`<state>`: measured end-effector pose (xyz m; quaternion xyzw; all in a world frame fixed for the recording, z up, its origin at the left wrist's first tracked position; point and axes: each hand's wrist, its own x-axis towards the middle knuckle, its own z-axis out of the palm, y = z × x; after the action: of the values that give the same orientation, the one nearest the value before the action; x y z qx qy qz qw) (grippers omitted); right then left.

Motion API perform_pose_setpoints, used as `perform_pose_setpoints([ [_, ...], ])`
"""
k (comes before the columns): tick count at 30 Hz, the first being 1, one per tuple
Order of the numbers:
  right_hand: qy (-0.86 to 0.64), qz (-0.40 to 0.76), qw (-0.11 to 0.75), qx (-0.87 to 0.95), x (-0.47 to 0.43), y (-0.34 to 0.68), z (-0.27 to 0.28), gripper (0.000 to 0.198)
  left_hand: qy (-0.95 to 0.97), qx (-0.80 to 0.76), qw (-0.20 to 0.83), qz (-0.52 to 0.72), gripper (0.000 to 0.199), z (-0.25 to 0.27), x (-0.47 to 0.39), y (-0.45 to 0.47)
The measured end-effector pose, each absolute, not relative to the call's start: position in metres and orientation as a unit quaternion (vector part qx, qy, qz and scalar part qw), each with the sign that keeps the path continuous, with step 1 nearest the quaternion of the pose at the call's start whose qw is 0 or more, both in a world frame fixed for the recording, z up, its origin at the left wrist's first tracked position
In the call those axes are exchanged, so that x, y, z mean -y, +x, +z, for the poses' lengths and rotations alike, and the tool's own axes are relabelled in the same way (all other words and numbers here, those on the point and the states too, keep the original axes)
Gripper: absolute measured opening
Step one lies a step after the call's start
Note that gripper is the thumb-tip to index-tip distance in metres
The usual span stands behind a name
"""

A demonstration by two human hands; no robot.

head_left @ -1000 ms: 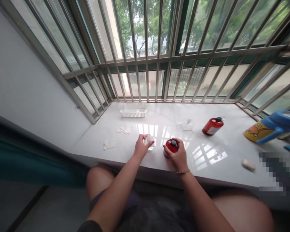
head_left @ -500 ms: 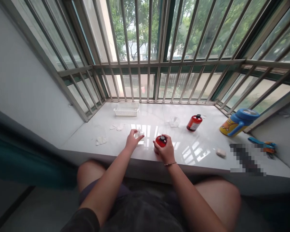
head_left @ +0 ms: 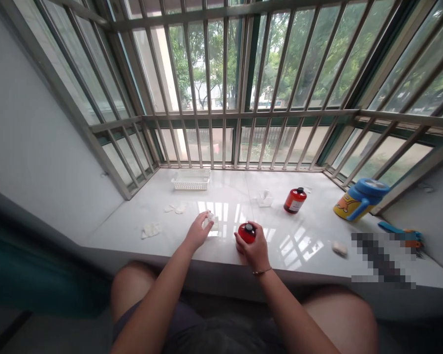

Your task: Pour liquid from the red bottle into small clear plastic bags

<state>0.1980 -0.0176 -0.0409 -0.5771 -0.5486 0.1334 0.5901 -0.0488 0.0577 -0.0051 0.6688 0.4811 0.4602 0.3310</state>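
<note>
My left hand (head_left: 197,232) is closed, thumb and fingers pinching a small clear bottle-like piece (head_left: 210,217) just above the white ledge. Its exact kind is hard to make out against the reflections. My right hand (head_left: 255,246) wraps round a red bottle (head_left: 246,233) with a black cap, near the front edge of the ledge. A second red bottle (head_left: 295,201), with a white label and a black cap, leans to the right of my right hand, farther back. Between the two bottles and the window lies a small clear container (head_left: 265,198).
A white perforated basket (head_left: 191,184) sits at the back left. Crumpled white pieces (head_left: 151,230) lie at the left. To the right are a blue and yellow mug (head_left: 360,199), a pale lump (head_left: 339,248), a blue and orange tool (head_left: 402,232) and a blurred patch. Metal bars (head_left: 239,116) line the window.
The head view has tilted up, so everything appears lower. My left hand has drawn slightly left with the clear piece; my right hand keeps its grip on the red bottle.
</note>
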Motion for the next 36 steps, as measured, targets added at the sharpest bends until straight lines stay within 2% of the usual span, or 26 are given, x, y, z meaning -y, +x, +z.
perform_pose_setpoints([
  [13,-0.575,0.111,0.594,0.551,0.019,0.198,-0.042,0.060,0.684,-0.478,0.323,0.446,0.028,0.003,-0.064,-0.058],
  [21,-0.577,0.099,0.592,0.554,0.018,0.198,-0.040,0.059,0.602,-0.462,0.356,0.546,0.036,0.018,-0.075,-0.056],
  [27,-0.575,0.098,0.593,0.554,0.018,0.199,-0.041,0.059,0.673,-0.471,0.306,0.482,0.030,0.036,-0.068,-0.057],
  [36,-0.572,0.091,0.593,0.559,0.018,0.199,-0.041,0.059,0.558,-0.461,0.406,0.558,0.034,0.036,-0.068,-0.052],
])
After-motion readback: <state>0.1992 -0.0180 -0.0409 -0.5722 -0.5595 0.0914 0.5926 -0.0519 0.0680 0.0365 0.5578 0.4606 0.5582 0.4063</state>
